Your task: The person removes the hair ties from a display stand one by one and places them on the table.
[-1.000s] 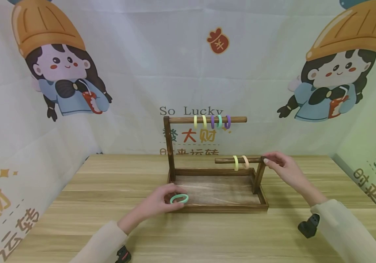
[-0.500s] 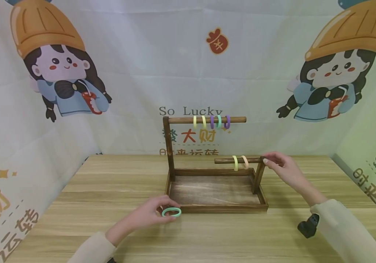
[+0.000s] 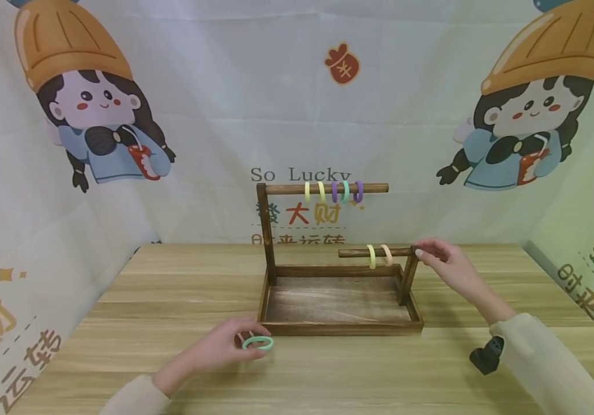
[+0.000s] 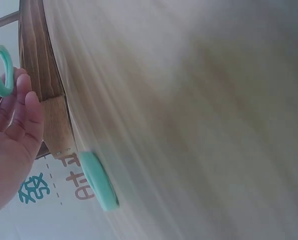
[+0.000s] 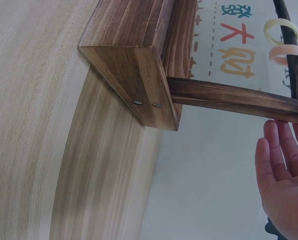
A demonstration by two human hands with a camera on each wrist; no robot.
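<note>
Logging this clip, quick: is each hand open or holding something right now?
Left hand: closed, holding a green ring.
Right hand: closed, holding the top of the short post.

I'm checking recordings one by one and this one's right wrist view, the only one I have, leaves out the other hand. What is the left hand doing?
Observer: The left hand holds a green ring between thumb and fingers.
Operator: Is it over the tray?
Observer: No, the head view shows the ring just outside the tray's near left corner.
Operator: I see the lower bar. What hangs higher up?
Observer: An upper bar carries five rings: from the left in the head view, yellow, yellow, purple, green, purple.
</note>
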